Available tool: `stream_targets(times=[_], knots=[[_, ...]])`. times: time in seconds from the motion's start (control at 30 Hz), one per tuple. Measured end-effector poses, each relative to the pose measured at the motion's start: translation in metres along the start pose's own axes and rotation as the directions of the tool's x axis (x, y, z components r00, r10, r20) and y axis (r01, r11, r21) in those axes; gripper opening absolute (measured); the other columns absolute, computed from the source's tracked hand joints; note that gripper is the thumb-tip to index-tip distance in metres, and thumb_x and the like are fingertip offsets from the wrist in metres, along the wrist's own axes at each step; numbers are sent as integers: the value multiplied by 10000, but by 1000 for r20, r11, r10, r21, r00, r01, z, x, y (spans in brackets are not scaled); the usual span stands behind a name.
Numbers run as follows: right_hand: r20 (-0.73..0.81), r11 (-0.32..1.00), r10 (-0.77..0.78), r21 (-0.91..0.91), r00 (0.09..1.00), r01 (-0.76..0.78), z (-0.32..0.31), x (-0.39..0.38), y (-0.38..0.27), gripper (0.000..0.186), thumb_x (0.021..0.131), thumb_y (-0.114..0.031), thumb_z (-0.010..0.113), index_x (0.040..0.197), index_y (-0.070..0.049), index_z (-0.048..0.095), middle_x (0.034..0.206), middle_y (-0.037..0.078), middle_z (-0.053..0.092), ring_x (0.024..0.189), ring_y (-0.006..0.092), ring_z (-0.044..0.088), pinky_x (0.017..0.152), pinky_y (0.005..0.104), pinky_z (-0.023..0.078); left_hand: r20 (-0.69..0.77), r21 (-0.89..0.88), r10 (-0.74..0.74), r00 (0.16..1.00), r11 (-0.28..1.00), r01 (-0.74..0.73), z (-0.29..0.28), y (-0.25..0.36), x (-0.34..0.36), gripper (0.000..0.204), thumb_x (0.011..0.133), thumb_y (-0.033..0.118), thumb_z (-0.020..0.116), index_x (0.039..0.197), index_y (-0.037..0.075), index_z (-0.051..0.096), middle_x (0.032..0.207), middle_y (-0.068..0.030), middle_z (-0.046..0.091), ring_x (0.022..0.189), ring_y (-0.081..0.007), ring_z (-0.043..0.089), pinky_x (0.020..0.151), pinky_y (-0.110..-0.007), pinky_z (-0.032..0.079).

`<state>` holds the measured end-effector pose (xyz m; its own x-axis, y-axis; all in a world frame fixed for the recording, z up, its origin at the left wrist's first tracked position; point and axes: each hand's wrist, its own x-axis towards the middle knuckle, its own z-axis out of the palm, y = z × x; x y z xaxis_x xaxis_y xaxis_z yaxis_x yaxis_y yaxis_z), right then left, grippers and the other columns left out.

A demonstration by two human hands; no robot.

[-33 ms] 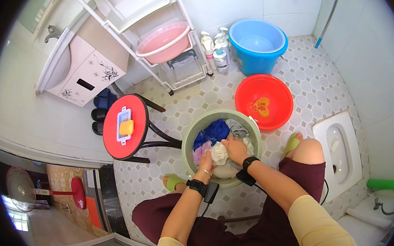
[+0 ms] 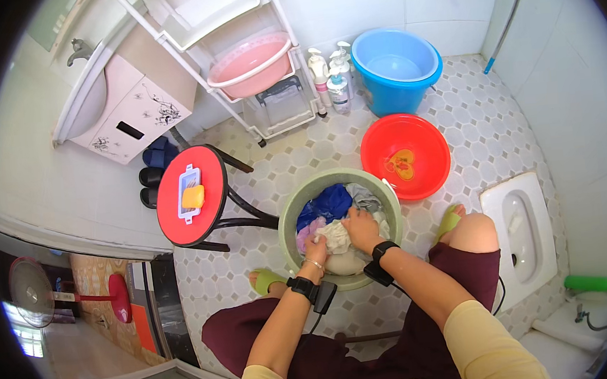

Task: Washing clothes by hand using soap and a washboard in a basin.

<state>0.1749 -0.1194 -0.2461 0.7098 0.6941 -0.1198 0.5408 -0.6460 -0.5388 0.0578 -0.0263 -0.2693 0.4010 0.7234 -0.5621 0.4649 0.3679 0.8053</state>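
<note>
A green-grey bucket (image 2: 290,201) stands on the floor between my knees, with wet laundry in it. Inside, both hands grip a crumpled white cloth (image 2: 335,236). My left hand (image 2: 315,250) has its fingers closed on the cloth's left side. Across from it, my right hand (image 2: 361,229) is closed on the right side, fingertips partly hidden in the folds. Around the hands lie a blue cloth (image 2: 333,201), a pink-lilac cloth (image 2: 308,235) and a grey cloth (image 2: 364,196). Beige fabric (image 2: 345,263) shows nearest to me.
A red basin (image 2: 428,144) sits beyond the bucket, before blue tubs (image 2: 396,100) and pump bottles (image 2: 339,90). At left, a red stool (image 2: 175,192) bears a soap dish with yellow soap (image 2: 193,197). A squat toilet (image 2: 530,264) lies at right; a white rack (image 2: 241,123) stands behind.
My fingers have shifted very slightly on the white cloth, and the whole view has moved a touch. Both hands stay in the bucket.
</note>
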Motion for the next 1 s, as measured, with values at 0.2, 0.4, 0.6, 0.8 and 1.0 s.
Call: stream_targets(times=[0.2, 0.4, 0.6, 0.8, 1.0], knots=[[352, 976, -78, -164, 933, 144, 12, -9, 20, 190, 806, -174, 473, 917, -87, 599, 1015, 164, 576, 962, 310, 551, 751, 434, 451, 314, 766, 209, 926, 520, -378, 1, -14, 9, 435, 800, 234, 479, 1194, 50, 484, 1208, -173, 481, 1104, -347, 452, 938, -378, 347], [446, 946, -33, -275, 895, 172, 20, -1, 37, 174, 784, -143, 468, 870, -107, 615, 941, 140, 619, 894, 312, 589, 710, 442, 453, 438, 619, -25, 899, 733, -282, 15, -31, 25, 415, 819, 244, 459, 1175, 35, 493, 1146, -139, 524, 1049, -296, 489, 912, -339, 368], [263, 874, 29, 462, 964, -152, 12, 25, 6, 102, 719, -103, 480, 736, -84, 579, 799, 87, 621, 764, 234, 576, 657, 302, 426, 228, -36, -337, 913, 935, 354, 17, -25, 46, 341, 850, 328, 430, 1113, 132, 520, 1089, -79, 563, 1013, -213, 535, 868, -354, 420], [339, 94, -285, 941, 896, -326, -40, 6, -65, 32, 689, -56, 467, 679, -82, 484, 641, -15, 461, 638, 98, 438, 602, 207, 356, 494, -524, -112, 862, 753, 398, -3, 25, 15, 383, 874, 430, 391, 1097, 143, 512, 1062, -52, 569, 953, -197, 562, 827, -357, 459], [12, 416, -81, 909, 997, 23, -41, -10, -89, 177, 798, -190, 498, 686, -54, 494, 638, 23, 533, 594, 166, 509, 558, 293, 395, 567, -600, 80, 820, 721, 345, -12, -15, 48, 356, 906, 407, 347, 1085, 143, 505, 1072, -76, 563, 981, -213, 558, 848, -353, 447]])
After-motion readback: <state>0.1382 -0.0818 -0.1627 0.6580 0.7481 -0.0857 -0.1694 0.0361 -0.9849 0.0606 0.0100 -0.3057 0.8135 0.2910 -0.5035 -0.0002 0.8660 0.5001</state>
